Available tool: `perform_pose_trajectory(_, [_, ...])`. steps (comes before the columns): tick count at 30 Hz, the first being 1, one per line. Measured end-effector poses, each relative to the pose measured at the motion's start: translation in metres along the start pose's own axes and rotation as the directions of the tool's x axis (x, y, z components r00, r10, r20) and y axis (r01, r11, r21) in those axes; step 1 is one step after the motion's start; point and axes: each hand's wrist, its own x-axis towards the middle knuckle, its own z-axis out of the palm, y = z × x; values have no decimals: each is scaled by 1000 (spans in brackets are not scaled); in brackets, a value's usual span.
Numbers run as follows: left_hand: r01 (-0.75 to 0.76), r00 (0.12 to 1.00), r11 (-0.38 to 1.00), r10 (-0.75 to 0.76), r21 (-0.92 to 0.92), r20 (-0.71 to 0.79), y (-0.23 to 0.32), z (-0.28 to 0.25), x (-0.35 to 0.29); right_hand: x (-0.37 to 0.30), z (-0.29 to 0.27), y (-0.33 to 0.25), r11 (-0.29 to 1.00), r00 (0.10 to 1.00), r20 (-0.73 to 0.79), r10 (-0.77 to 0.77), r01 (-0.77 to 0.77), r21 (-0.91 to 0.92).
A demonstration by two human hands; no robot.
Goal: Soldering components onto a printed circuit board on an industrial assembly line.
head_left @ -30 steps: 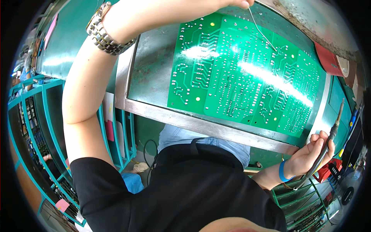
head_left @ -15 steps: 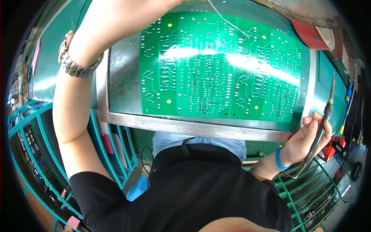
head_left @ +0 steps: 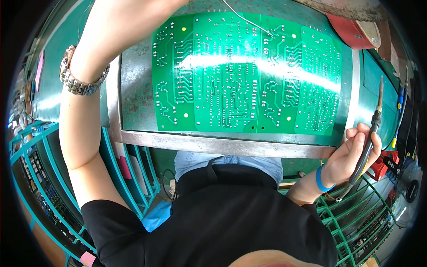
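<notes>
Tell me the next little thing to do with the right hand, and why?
Perhaps move the right hand so the soldering iron comes toward the tip of the solder wire: that tip is at the green circuit board, while the iron is beyond the board's right edge.

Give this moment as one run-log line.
right hand: holds soldering iron; left hand: fingers out of frame; wire: end over circuit board

Electronics workshop, green circuit board on metal-edged bench, soldering iron, teal rack of boards
</notes>
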Motion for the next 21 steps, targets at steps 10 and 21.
perform_pose_trajectory(10, [-61,998,989,60,-131,-14,-6,2,-10,0,0,0,1000,1000,6,-13,13,3])
perform_pose_trajectory(21, [-67,998,990,65,-126,-14,-1,-2,-24,-1,2,0,1000,999,-29,-18,18,-9])
